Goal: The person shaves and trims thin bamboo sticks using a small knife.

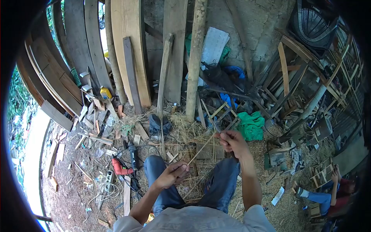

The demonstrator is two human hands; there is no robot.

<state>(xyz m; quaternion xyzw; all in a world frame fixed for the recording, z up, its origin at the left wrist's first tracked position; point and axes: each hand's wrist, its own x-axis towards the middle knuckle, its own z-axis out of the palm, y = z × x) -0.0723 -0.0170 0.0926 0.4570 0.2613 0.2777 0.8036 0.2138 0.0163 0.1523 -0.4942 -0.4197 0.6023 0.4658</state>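
A thin, pale strip (202, 149), like straw or split bamboo, stretches at a slant between my hands above my knees. My left hand (174, 174) is closed on its lower end, thumb and fingers pinched together. Higher and to the right, my right hand (234, 144) pinches the upper end with curled fingers. Beneath the strip, between my legs, lie a flat board (210, 151) and scattered straw. Whether the strip is bamboo or straw is too small to tell.
A red power drill (120, 167) and a white power strip (108, 178) with cords lie at left. Planks (125, 46) lean on the wall ahead. Green cloth (250, 125) lies right of my hand. Another person's arm (335, 183) shows at far right, near a small wooden frame (322, 176).
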